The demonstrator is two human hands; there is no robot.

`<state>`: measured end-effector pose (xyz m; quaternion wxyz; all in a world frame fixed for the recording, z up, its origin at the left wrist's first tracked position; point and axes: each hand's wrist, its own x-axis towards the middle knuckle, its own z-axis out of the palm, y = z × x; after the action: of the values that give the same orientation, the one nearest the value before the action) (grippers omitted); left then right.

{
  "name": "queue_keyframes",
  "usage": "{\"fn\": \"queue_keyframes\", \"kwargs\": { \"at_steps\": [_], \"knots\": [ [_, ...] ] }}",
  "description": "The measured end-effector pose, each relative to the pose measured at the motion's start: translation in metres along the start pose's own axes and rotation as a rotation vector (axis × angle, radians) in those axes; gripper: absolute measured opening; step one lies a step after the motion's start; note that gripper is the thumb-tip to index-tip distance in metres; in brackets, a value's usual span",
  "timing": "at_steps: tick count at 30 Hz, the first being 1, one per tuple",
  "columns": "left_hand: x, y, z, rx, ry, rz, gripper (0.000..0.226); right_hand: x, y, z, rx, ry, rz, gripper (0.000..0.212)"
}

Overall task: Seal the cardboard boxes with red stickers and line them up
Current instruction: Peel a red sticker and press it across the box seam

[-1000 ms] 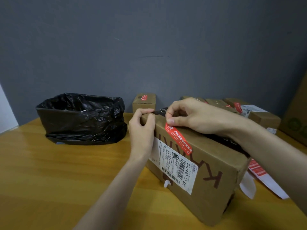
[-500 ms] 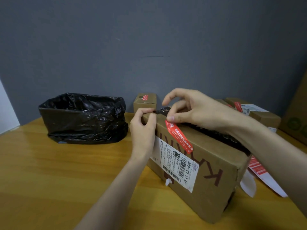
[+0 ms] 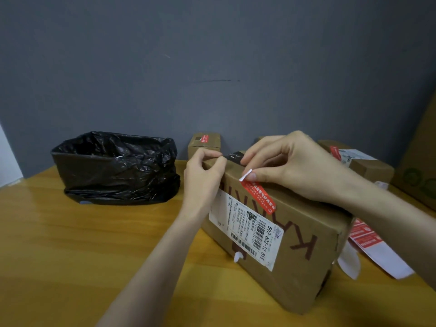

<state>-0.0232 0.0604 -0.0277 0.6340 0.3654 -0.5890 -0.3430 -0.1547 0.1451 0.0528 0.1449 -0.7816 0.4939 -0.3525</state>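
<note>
A large cardboard box (image 3: pixel 304 260) with a white shipping label stands on the wooden table (image 3: pixel 70 256) before me. A red sticker (image 3: pixel 259 196) runs down its front face from the top edge, its upper end lifted and showing white. My right hand (image 3: pixel 292 166) pinches that upper end between thumb and fingers. My left hand (image 3: pixel 204 178) grips the box's top left corner, fingers curled over the edge. A small sealed box (image 3: pixel 204 143) with a red sticker stands against the wall behind.
A bin lined with a black bag (image 3: pixel 115 168) sits at the left. More stickered boxes (image 3: pixel 361 161) lie at the back right, a big carton (image 3: pixel 420 166) at the far right. A sheet of red stickers (image 3: pixel 368 237) lies right of the large box.
My right hand has shifted slightly along the box top and now pinches the sticker's upper end, which has lifted from the edge and shows white. My left hand has stayed on the corner.
</note>
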Motion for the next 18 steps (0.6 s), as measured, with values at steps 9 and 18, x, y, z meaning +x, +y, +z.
{"fn": "queue_keyframes", "kwargs": {
  "at_steps": [9,18],
  "knots": [
    [0.001,0.000,0.000,0.019,0.008,-0.011,0.006,-0.006,-0.002,-0.002,0.115,0.000,-0.026,0.008],
    [0.002,-0.002,0.000,0.012,0.005,-0.017,0.006,-0.013,-0.010,-0.002,0.185,-0.025,-0.087,0.006]
  ]
}}
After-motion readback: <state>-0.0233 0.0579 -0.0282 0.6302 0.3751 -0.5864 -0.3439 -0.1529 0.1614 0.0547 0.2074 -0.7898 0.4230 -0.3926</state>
